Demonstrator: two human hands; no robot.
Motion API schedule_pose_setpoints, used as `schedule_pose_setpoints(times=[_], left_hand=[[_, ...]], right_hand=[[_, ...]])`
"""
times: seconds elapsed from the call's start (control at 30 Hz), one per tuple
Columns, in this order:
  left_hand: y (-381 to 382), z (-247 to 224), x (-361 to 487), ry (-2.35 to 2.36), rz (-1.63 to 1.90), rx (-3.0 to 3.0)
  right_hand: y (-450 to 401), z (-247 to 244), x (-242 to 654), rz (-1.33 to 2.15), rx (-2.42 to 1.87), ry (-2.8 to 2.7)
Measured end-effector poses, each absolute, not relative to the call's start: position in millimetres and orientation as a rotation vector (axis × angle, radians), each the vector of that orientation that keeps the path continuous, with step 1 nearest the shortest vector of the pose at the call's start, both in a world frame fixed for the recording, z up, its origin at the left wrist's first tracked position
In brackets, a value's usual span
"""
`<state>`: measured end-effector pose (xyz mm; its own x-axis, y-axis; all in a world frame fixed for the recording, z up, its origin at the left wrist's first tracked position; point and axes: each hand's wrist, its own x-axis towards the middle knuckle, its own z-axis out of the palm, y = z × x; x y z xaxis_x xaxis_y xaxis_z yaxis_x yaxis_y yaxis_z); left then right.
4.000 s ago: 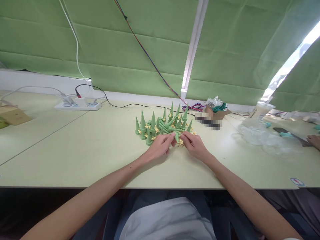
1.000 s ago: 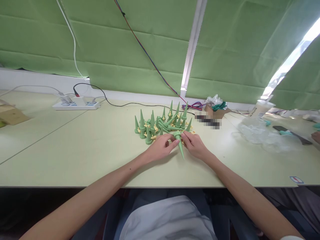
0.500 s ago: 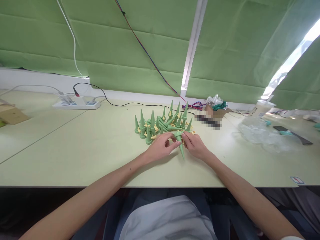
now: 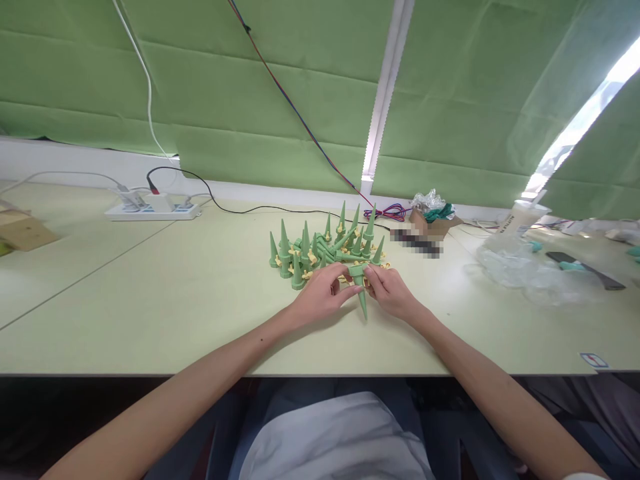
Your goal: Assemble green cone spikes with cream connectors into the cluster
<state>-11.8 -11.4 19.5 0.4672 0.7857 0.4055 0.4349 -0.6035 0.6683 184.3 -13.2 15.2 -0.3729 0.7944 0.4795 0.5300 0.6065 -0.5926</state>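
A green plastic spike (image 4: 363,305) is held between my two hands, its wide collar up and its point down toward me. My left hand (image 4: 323,293) pinches it from the left, with fingertips at the collar and thumb lower on the side. From the right, my right hand (image 4: 393,292) grips the collar between thumb and fingers. Just behind my hands stand several green spikes (image 4: 297,273) with small yellow parts on them. Other green pieces (image 4: 327,248) lie in the middle of that group.
A white power strip (image 4: 153,212) sits at the back left, a cardboard piece (image 4: 27,230) at the far left. Behind the spikes lies a coiled cable (image 4: 395,212). On the right are a plastic cup (image 4: 523,217), a clear bag (image 4: 530,270) and a dark flat object (image 4: 607,278).
The held spike has tilted slightly, its point now a little further left. Both hands are in nearly the same place.
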Motion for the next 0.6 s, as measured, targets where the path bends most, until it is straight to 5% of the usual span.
schedule_pose_setpoints(times=[0.6], left_hand=[[-12.6,22.6,-10.6,0.879,0.895,1.74]], right_hand=[[-16.9,18.6,180.5,0.522,-1.04,-2.037]])
